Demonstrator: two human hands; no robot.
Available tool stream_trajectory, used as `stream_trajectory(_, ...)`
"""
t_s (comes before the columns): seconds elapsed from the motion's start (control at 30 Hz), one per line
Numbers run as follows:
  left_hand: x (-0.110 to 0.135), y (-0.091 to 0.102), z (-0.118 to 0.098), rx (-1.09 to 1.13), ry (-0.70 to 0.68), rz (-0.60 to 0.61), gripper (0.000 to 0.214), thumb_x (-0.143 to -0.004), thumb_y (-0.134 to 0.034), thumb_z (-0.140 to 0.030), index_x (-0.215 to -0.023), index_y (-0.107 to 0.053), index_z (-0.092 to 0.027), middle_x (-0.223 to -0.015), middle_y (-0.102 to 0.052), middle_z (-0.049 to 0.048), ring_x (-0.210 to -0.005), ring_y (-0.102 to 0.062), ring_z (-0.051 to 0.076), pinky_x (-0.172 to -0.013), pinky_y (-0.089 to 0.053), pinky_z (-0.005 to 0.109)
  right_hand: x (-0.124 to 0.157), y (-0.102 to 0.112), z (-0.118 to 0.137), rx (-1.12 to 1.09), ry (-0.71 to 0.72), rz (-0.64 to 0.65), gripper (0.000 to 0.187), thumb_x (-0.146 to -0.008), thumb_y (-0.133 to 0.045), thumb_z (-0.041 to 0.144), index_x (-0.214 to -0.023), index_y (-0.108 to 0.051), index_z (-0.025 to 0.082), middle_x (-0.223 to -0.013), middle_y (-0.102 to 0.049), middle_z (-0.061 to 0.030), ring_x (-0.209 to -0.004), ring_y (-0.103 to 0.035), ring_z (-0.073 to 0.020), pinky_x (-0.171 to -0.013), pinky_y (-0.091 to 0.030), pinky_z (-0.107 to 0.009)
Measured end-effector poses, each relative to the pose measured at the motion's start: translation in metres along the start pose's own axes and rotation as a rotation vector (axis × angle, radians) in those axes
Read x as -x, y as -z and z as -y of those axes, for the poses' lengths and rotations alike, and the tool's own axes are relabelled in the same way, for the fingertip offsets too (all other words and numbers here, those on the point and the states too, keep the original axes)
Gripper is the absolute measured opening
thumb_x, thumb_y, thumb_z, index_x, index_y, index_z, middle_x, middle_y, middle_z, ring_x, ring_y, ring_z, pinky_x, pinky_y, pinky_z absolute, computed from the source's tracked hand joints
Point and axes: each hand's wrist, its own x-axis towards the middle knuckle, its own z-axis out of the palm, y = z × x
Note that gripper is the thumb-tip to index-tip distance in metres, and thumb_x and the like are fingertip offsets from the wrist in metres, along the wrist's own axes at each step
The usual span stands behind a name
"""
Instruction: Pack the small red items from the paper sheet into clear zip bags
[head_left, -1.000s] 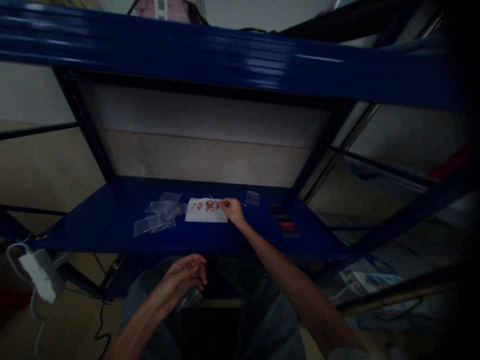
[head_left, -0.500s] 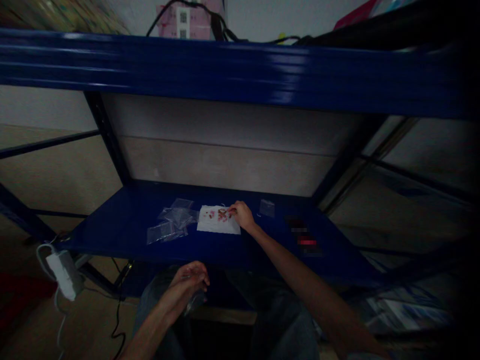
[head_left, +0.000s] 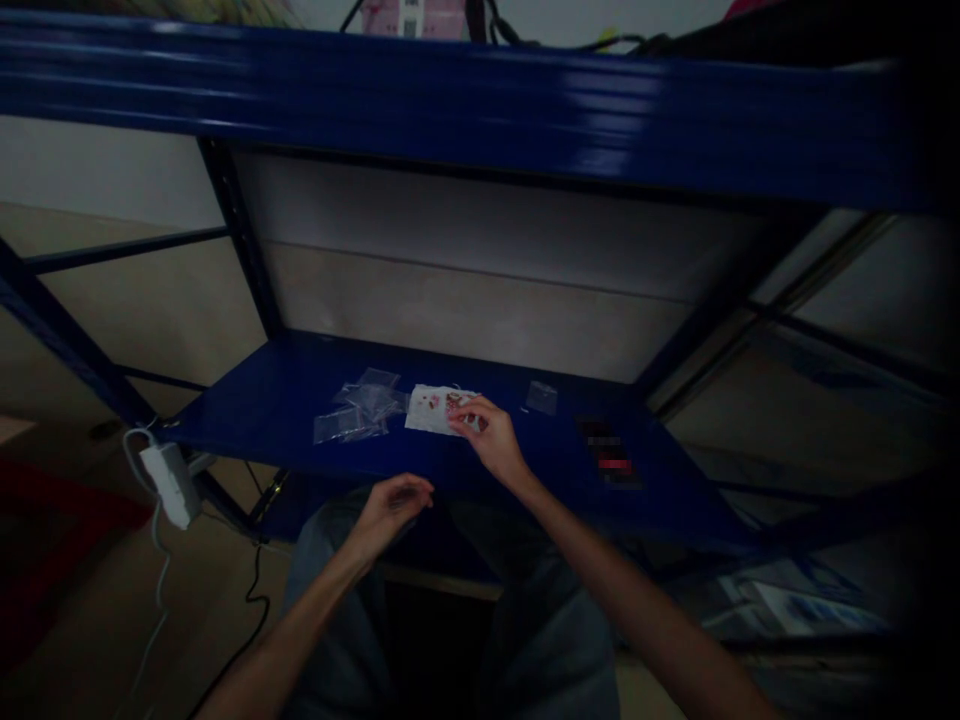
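A big blue metal shelf (head_left: 247, 400) fills the view. The person's legs in blue jeans (head_left: 330, 580) are just below its front edge. At the left end of the shelf, a white power brick (head_left: 171, 485) hangs on a white cord, and a black cord (head_left: 255, 600) runs down below the shelf.

A white sheet of paper (head_left: 427, 410) lies on the middle of the shelf, with small red and brown bits (head_left: 454, 403) on it. A pile of clear plastic bags (head_left: 360, 412) lies on the shelf, touching the paper's left side. One small clear bag (head_left: 541, 398) lies to the right of the paper. Farther right on the shelf is a dark and red patch (head_left: 607, 455), too blurry to tell what it is.

The right hand (head_left: 491, 440) is over the paper. Its fingers (head_left: 465, 415) are close together on the bits, but I cannot tell if they hold one. The left hand (head_left: 390, 510) is in the air just off the shelf's front edge, with its fingers curled a little and apart, holding nothing that shows.
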Motion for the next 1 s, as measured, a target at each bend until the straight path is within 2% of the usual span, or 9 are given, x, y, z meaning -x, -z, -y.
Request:
stream_trajectory(0.1, 0.011, -0.013, -0.005, -0.054, -0.068, 0.001, 0.028, -0.077, -0.070, -0.035, -0.097, -0.071, -0.015, -0.088, -0.070, 0.0071, -0.085, -0.062, 0.019, -0.079, -0.046, 0.027, 0.048, -0.006, 0.048, -0.058, 0.031, 0.140, 0.005, -0.081, -0.070, 0.026, -0.083, -0.073, 0.024, -0.088, -0.062, -0.0027, -0.085, -0.057, -0.0178, -0.073, -0.044, -0.029)
stream_trajectory(0.23, 0.026, -0.032, -0.004, -0.016, -0.076, 0.013, 0.025, -0.069, -0.077, -0.032, -0.083, -0.071, -0.011, -0.079, -0.069, 0.0052, -0.074, -0.062, 0.017, -0.072, -0.046, 0.027, 0.090, -0.007, 0.078, -0.021, 0.066, 0.230, 0.005, -0.081, -0.070, 0.022, -0.083, -0.074, 0.026, -0.091, -0.060, -0.0025, -0.090, -0.056, -0.0179, -0.079, -0.044, -0.032)
stream_trajectory(0.4, 0.048, -0.049, -0.016, 0.125, -0.010, 0.035, 0.032, -0.063, -0.082, -0.033, -0.083, -0.070, -0.011, -0.078, -0.069, 0.0058, -0.070, -0.061, 0.015, -0.067, -0.047, 0.025, 0.108, 0.007, 0.095, 0.052, 0.085, 0.208, 0.007, -0.080, -0.071, 0.022, -0.085, -0.075, 0.025, -0.091, -0.060, -0.0029, -0.090, -0.054, -0.0175, -0.080, -0.042, -0.032)
stream_trajectory(0.6, 0.055, -0.052, -0.038, 0.143, 0.017, 0.167, 0.034, -0.063, -0.082, -0.033, -0.085, -0.067, -0.011, -0.067, -0.066, 0.0031, -0.058, -0.059, 0.013, -0.056, -0.045, 0.024, 0.106, 0.027, 0.111, 0.088, 0.178, 0.271, 0.007, -0.083, -0.069, 0.026, -0.082, -0.075, 0.023, -0.092, -0.061, -0.0030, -0.091, -0.056, -0.0171, -0.082, -0.043, -0.031)
stream_trajectory(0.7, 0.047, -0.047, -0.032, 0.168, 0.005, 0.142, 0.035, -0.065, -0.081, -0.035, -0.088, -0.070, -0.011, -0.074, -0.068, 0.0064, -0.065, -0.062, 0.015, -0.063, -0.047, 0.026, 0.096, 0.030, 0.095, 0.145, 0.191, 0.238, 0.011, -0.086, -0.064, 0.026, -0.084, -0.074, 0.023, -0.094, -0.064, -0.0038, -0.092, -0.057, -0.0171, -0.083, -0.043, -0.031)
stream_trajectory(0.77, 0.039, -0.041, -0.020, 0.141, 0.009, 0.118, 0.036, -0.069, -0.078, -0.039, -0.091, -0.071, -0.011, -0.078, -0.070, 0.0085, -0.069, -0.063, 0.016, -0.067, -0.047, 0.027, 0.083, 0.029, 0.069, 0.221, 0.136, 0.165, 0.013, -0.088, -0.061, 0.024, -0.087, -0.074, 0.022, -0.093, -0.066, -0.0047, -0.092, -0.058, -0.0177, -0.084, -0.043, -0.031)
stream_trajectory(0.83, 0.032, -0.032, -0.005, 0.117, 0.058, 0.081, 0.039, -0.070, -0.077, -0.042, -0.093, -0.073, -0.012, -0.083, -0.071, 0.0104, -0.075, -0.063, 0.018, -0.067, -0.047, 0.027, 0.068, 0.027, 0.033, 0.340, 0.002, 0.075, 0.014, -0.087, -0.061, 0.021, -0.085, -0.074, 0.021, -0.089, -0.068, -0.0056, -0.089, -0.061, -0.0185, -0.081, -0.044, -0.030)
stream_trajectory(0.9, 0.027, -0.023, 0.009, 0.108, 0.078, 0.037, 0.041, -0.070, -0.077, -0.044, -0.095, -0.073, -0.012, -0.086, -0.072, 0.0109, -0.079, -0.063, 0.019, -0.069, -0.047, 0.027, 0.050, 0.024, -0.005, 0.475, -0.197, 0.010, 0.014, -0.084, -0.061, 0.019, -0.081, -0.075, 0.021, -0.085, -0.070, -0.0060, -0.081, -0.064, -0.0191, -0.073, -0.045, -0.027)
stream_trajectory(1.0, 0.022, -0.010, 0.024, 0.094, 0.100, -0.025, 0.037, -0.068, -0.078, -0.042, -0.090, -0.074, -0.014, -0.082, -0.072, 0.0098, -0.078, -0.063, 0.019, -0.070, -0.046, 0.027, 0.021, 0.020, -0.051, 0.563, -0.397, -0.025, 0.015, -0.080, -0.061, 0.018, -0.079, -0.075, 0.021, -0.079, -0.073, -0.0062, -0.072, -0.066, -0.0196, -0.063, -0.044, -0.025)
